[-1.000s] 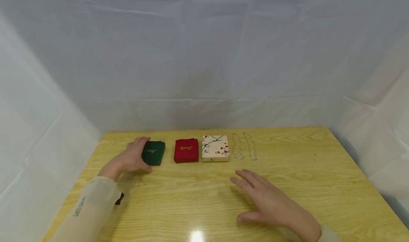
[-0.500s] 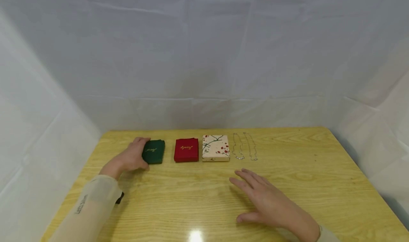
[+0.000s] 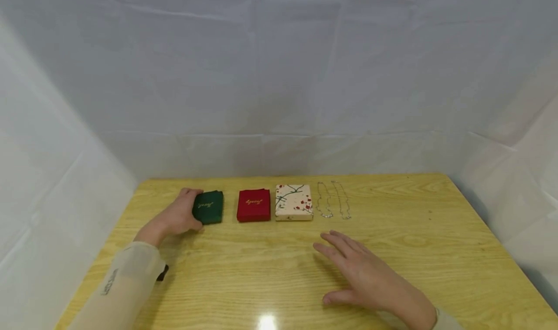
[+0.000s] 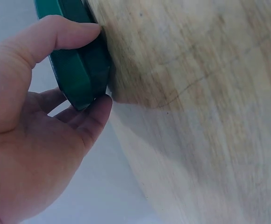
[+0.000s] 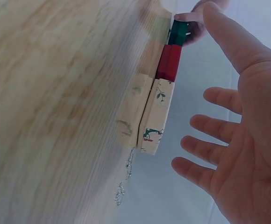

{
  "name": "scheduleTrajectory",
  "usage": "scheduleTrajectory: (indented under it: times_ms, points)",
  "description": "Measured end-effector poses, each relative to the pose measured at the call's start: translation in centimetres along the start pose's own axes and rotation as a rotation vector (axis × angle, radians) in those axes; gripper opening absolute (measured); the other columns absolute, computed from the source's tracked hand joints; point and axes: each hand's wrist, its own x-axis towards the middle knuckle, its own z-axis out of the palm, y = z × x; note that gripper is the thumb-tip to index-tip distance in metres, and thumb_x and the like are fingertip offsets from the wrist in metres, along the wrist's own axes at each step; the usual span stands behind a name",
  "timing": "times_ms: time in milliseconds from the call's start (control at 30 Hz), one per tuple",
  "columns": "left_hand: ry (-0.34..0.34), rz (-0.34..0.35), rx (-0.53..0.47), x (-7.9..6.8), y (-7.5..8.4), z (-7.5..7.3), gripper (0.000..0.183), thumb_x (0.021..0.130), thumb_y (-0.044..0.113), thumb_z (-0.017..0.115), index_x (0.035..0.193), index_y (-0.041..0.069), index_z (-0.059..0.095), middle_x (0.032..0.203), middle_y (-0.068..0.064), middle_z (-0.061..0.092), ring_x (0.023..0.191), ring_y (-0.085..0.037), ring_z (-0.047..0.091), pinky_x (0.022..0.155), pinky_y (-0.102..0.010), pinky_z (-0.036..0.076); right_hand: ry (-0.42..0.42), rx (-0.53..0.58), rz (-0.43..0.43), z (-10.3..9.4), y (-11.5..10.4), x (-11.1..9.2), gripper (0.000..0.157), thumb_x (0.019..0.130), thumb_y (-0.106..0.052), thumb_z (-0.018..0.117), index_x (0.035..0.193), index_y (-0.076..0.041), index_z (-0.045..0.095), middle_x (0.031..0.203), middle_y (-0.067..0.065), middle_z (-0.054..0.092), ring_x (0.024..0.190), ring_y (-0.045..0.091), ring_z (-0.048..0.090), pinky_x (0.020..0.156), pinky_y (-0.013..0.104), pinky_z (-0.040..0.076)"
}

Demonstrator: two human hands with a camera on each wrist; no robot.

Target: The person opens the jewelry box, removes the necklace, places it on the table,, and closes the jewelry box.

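At the left of the row lies a dark green jewelry box [image 3: 209,208] with gold lettering. My left hand [image 3: 178,216] grips it from its left side; in the left wrist view the thumb [image 4: 74,35] is on the near edge of the green box [image 4: 74,70] and the fingers are at the opposite edge. My right hand [image 3: 362,274] is held over the front right of the table, fingers spread and holding nothing. Nearest to it are a cream floral box [image 3: 294,202] and two thin silver chains, one [image 3: 323,201] left of the other [image 3: 342,201].
A red jewelry box [image 3: 254,205] with gold lettering sits between the green and floral boxes. Everything rests on a wood-grain table [image 3: 244,272]. White cloth [image 3: 279,78] hangs behind the table and on both sides.
The green box has shifted very slightly left with my left hand. My right hand stays almost where it was.
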Motion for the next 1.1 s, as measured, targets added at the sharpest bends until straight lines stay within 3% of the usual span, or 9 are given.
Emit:
scheduleTrajectory:
  times_ms: [700,1100]
  points:
    - [0.069,-0.007,-0.006,-1.3,2.1,-1.5,0.098,0.086,0.012,0.082,0.160,-0.012,0.022,0.152,-0.041,0.024,0.132,-0.056,0.044,0.104,-0.068,0.043,0.014,-0.011,0.008,-0.6,0.1,0.1,0.107,0.082,-0.071,0.078,0.166,-0.020,0.035,0.169,0.010,0.035,0.154,0.034,0.034,0.119,0.058,0.036]
    - [0.109,0.052,0.007,-2.3,3.9,-1.2,0.097,0.086,0.015,0.085,0.159,-0.012,0.026,0.149,-0.038,0.030,0.127,-0.051,0.048,0.103,-0.066,0.045,0.031,-0.013,0.001,-1.0,0.7,0.2,0.106,0.082,-0.069,0.081,0.164,-0.018,0.038,0.168,0.011,0.035,0.153,0.035,0.034,0.119,0.057,0.037]
